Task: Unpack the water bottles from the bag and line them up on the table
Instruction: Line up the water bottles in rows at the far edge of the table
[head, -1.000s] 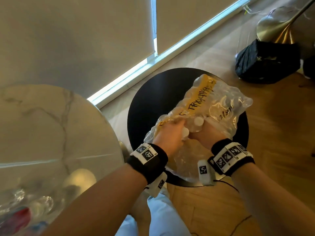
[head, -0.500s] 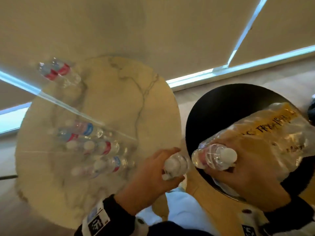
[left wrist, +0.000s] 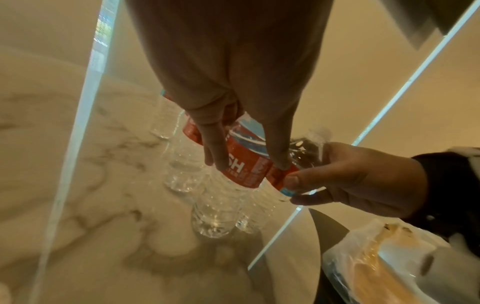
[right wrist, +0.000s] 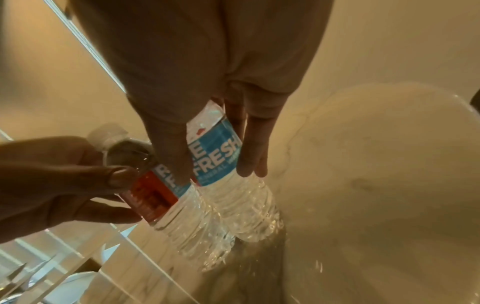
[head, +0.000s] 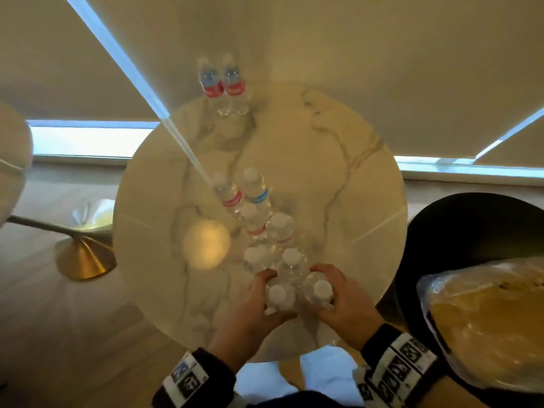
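Left hand (head: 253, 301) wraps fingers and thumb round a clear plastic water bottle with white cap and red label (head: 277, 295), standing it upright at the near edge of the round cream marble table (head: 338, 184). Right hand (head: 343, 301) grips a second clear white-capped bottle with blue label (head: 319, 290), touching the first bottle's right side. Just beyond them, six more capped bottles (head: 259, 219) stand in a double row running toward the table's middle. Two further red-labelled bottles (head: 223, 83) stand together at the far rim. To the right, a crumpled clear plastic bag with a yellow panel (head: 485, 325) lies on a round black side table (head: 471, 225).
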### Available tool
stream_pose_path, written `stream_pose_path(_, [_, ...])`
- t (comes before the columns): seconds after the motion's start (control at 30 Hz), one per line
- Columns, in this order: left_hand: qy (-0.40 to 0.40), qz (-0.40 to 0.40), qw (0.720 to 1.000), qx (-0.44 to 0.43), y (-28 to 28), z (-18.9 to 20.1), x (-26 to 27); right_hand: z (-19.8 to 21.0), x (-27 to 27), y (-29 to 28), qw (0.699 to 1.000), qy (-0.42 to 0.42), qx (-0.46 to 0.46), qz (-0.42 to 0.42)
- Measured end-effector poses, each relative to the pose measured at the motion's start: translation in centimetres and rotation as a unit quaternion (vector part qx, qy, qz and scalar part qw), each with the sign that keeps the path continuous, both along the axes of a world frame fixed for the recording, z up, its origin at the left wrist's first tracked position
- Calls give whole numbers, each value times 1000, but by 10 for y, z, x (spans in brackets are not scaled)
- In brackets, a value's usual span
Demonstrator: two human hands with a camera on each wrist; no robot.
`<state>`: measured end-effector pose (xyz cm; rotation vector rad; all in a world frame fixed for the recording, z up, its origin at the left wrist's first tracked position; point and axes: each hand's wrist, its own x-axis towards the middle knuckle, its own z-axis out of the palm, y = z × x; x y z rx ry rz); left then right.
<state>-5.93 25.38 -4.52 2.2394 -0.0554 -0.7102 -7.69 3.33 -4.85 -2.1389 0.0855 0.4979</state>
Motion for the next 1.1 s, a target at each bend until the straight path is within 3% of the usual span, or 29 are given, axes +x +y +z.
stream_pose_path(0.17, [55, -33, 998, -7, 65, 9, 0, 38, 4, 3, 992, 96, -73, 36])
stream_pose_path(0.3, [-55, -1, 998, 31, 144, 52, 52, 97, 36, -5, 989, 69, -125, -46])
stream_pose_path(0.4, [-147, 24, 989, 16, 160, 63, 122, 125, 103, 24, 985, 8, -163, -48])
stream_pose_path(0.47, [-179, 6, 984, 17, 150, 61, 167, 129, 151, 54, 985, -29, -167, -29])
stream_pose_path(0.53, [-184, -37, 982, 27, 131, 59, 203, 121, 199, 83, 978, -44, -200, 42])
stream_pose_path(0.7, [-175, -139, 974, 43, 92, 53, 249, 93, 268, 125, 914, -9, -347, 212])
stream_pose_path(0.87, [-163, -179, 969, 48, 72, 52, 322, 89, 308, 94, 937, -21, -300, 176])
stream_pose_path(1.1, [-223, -211, 948, 81, 15, 52, 462, 97, 450, 33, 920, -95, -346, 157])
